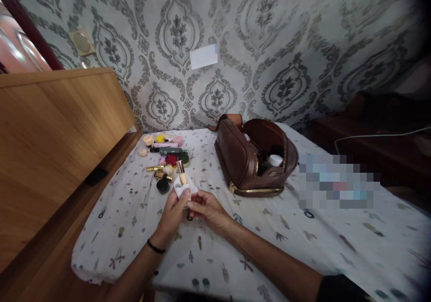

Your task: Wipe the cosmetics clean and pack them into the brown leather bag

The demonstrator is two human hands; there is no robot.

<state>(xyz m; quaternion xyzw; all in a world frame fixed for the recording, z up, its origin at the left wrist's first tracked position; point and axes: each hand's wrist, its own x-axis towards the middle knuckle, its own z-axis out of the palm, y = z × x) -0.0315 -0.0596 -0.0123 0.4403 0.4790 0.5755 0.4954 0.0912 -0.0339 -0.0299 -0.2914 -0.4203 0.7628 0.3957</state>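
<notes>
Left hand: closed, your thumb pressing white cloth about the lower end of the gold-capped bottle, cap tilted toward 11 o'clock. Right hand: fingers curled in beside the left; can't tell if they pinch anything. Judgement: steady the bottle with your left, light right fingertips, cap up.

Clock from your hands. Wooden cabinet toward 10, past the sheet's edge. Black jar near at 10, cosmetics at 11; mind your left knuckles. Brown bag at 2, open; swing room toward 4.
</notes>
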